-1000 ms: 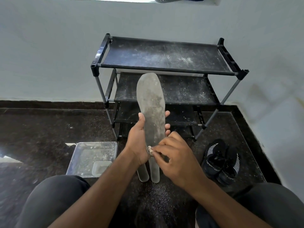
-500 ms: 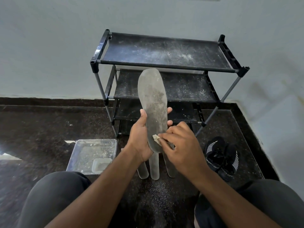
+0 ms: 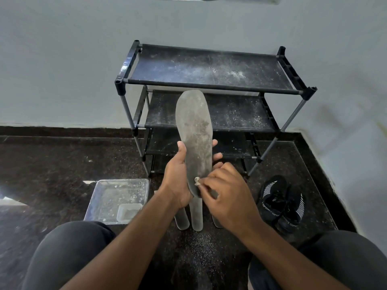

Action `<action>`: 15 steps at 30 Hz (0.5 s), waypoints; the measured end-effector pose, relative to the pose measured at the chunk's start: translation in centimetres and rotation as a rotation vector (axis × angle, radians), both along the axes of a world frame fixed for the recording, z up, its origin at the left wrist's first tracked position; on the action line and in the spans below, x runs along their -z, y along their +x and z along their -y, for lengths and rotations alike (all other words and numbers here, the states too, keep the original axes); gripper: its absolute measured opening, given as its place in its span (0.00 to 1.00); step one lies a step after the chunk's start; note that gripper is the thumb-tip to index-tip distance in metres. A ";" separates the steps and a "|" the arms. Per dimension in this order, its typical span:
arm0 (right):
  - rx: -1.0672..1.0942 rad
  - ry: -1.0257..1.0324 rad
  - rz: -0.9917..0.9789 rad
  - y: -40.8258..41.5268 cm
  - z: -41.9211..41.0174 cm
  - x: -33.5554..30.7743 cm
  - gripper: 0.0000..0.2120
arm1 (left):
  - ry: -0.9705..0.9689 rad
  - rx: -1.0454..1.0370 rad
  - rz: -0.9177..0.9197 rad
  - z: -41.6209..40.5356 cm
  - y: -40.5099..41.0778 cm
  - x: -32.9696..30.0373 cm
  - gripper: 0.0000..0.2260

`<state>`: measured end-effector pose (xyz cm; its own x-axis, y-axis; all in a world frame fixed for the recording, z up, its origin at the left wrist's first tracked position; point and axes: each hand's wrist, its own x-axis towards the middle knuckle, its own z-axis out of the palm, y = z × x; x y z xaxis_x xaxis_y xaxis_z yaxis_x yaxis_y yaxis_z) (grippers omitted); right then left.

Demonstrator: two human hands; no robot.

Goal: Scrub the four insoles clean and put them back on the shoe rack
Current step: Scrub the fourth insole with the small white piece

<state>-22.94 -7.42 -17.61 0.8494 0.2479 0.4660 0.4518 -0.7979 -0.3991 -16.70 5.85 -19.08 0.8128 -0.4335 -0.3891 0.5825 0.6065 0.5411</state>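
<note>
Your left hand (image 3: 178, 181) grips the upright insole (image 3: 194, 139) at its middle, thumb on the near edge, fingers wrapped behind. Your right hand (image 3: 228, 195) pinches a small pale scrubbing scrap (image 3: 196, 181) against the insole's heel end; half a second ago it sat slightly higher and to the right, so the stroke has worked down toward the heel. Grey blotches remain over the upper part: this insole looks only partly scrubbed. Three other insoles (image 3: 196, 214) lie on the floor below your hands. Shoe rack (image 3: 209, 68) shelves carry no insoles; a clear tray (image 3: 117, 199) sits left, black shoes (image 3: 280, 204) right.
</note>
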 end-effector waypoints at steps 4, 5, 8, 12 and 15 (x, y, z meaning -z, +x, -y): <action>0.063 -0.083 0.042 0.9 0.6 0.1 0.09 | 0.050 0.040 0.024 0.8 -0.8 0.2 0.39; 0.100 -0.091 0.063 1.4 0.9 0.0 0.09 | 0.052 0.053 0.023 1.2 -1.1 0.2 0.39; 0.168 -0.055 0.078 2.3 1.7 -0.3 0.08 | 0.069 0.038 0.023 2.0 -1.6 0.2 0.37; 0.050 0.049 -0.081 0.9 0.9 0.0 0.06 | 0.082 0.008 0.043 1.0 -0.8 0.0 0.39; 0.025 0.079 -0.139 0.5 0.8 0.2 0.05 | 0.050 0.019 0.022 0.6 -0.7 0.1 0.40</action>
<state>-22.44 -8.19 -17.83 0.9124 0.1929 0.3610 0.3683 -0.7717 -0.5185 -17.41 5.23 -19.22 0.8134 -0.4293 -0.3926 0.5811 0.5677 0.5831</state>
